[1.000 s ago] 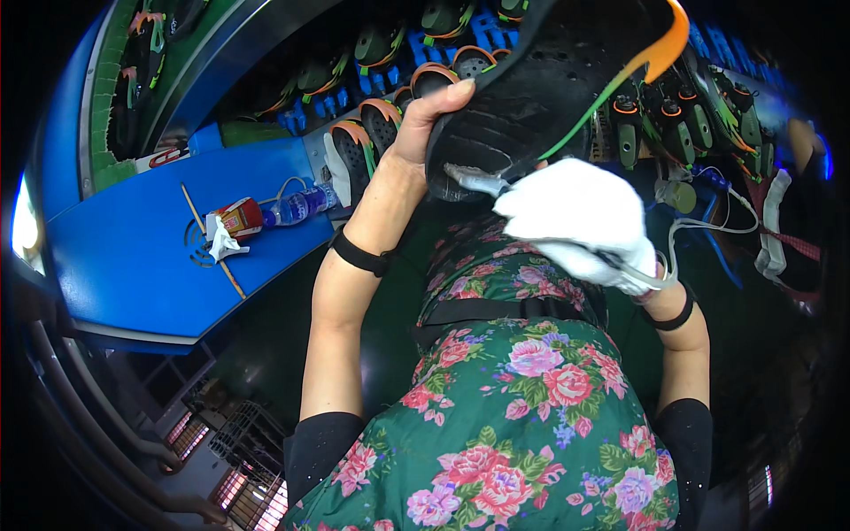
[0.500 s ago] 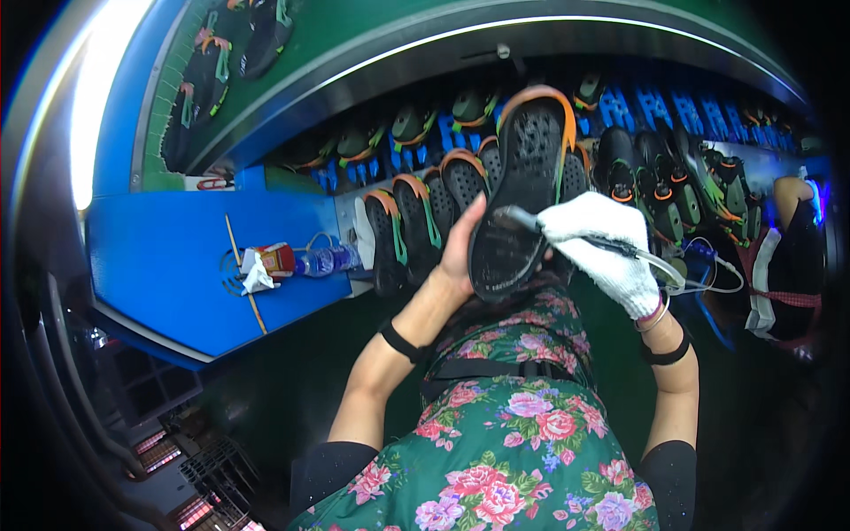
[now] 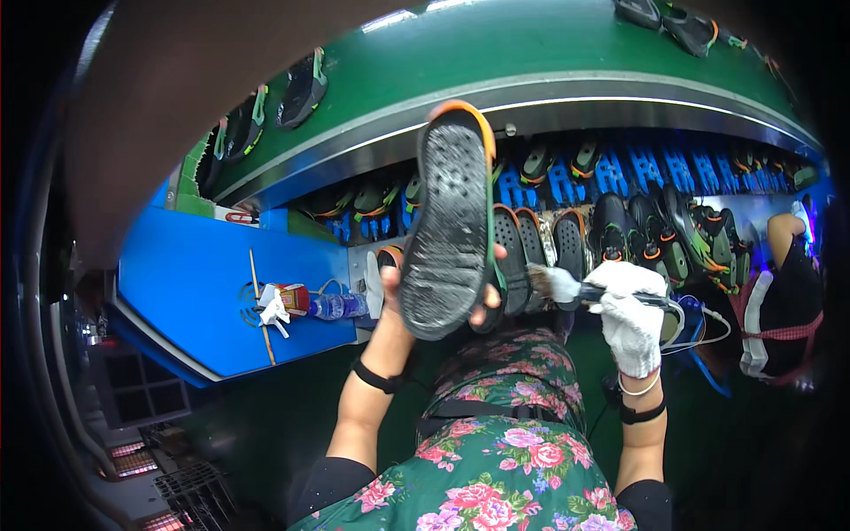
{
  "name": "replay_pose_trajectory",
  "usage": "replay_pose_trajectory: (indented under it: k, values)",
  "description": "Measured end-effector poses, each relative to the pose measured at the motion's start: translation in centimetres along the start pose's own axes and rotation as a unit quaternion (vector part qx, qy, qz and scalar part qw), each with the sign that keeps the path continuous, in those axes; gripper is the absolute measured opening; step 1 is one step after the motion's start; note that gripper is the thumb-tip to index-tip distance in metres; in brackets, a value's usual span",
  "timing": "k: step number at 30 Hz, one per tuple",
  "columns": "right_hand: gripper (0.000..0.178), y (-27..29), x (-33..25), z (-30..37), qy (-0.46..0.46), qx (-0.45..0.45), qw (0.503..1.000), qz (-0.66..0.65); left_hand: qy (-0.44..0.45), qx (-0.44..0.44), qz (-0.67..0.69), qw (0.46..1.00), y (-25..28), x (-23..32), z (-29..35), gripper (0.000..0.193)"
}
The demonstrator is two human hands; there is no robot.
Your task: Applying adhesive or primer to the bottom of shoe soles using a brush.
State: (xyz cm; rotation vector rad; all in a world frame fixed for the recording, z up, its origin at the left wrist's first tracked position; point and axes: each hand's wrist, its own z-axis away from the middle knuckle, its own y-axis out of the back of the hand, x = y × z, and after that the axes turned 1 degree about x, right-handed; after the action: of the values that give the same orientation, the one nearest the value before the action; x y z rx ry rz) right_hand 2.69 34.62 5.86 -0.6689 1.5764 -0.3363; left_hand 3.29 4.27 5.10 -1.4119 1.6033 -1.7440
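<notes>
A black shoe sole (image 3: 450, 226) with an orange heel edge is tilted up before me, its small-holed, wet-looking face toward me. My left hand (image 3: 392, 311) is closed around its lower, toe end, thumb on one side and fingertips on the other. My right hand (image 3: 627, 314), in a white knit glove, grips a brush (image 3: 567, 285) fitted with a thin hose. Its pale, dark-tipped bristles point left, apart from the sole. Several similar soles (image 3: 568, 243) stand in a row behind the brush.
A green conveyor belt (image 3: 531, 53) carrying shoes crosses the back. Beneath it, blue racks (image 3: 611, 173) hold more shoe parts. A blue table (image 3: 195, 292) at left bears a bottle (image 3: 332, 307) and a stick. At right is another person's arm (image 3: 784, 232). A blurred brownish shape covers the upper left.
The sole has moved left in my left hand. The brush, which was at the sole's face, is now drawn away to the right and lower. A blurred shape has entered at upper left.
</notes>
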Motion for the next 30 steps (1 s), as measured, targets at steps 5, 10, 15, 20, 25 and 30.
replay_pose_trajectory:
  k: [5,10,15,20,25,30]
  values:
    - [0.02,1.5,2.4,0.6,-0.086,0.116,0.989,-0.009,-0.069,-0.067,0.019,0.995,0.3,10.2,-6.0,0.113]
    - [0.022,2.0,5.6,1.1,-0.121,0.109,0.986,-0.04,-0.254,0.102,0.176,0.946,3.3,15.1,-9.0,0.065]
    - [0.023,2.7,6.2,2.1,-0.128,0.123,0.983,-0.056,-0.227,0.2,-0.295,0.907,5.6,15.7,-8.4,0.046]
    - [0.024,3.2,6.5,2.3,-0.138,0.132,0.981,-0.041,-0.273,0.26,-0.221,0.899,4.8,15.3,-8.8,0.042]
    - [0.023,3.6,6.1,2.3,-0.135,0.116,0.982,-0.064,-0.346,0.38,-0.691,0.508,3.8,13.9,-9.5,0.03]
    - [0.024,4.0,5.8,2.5,-0.146,0.133,0.979,-0.043,-0.3,0.297,-0.907,-0.011,6.0,19.1,-11.0,0.022]
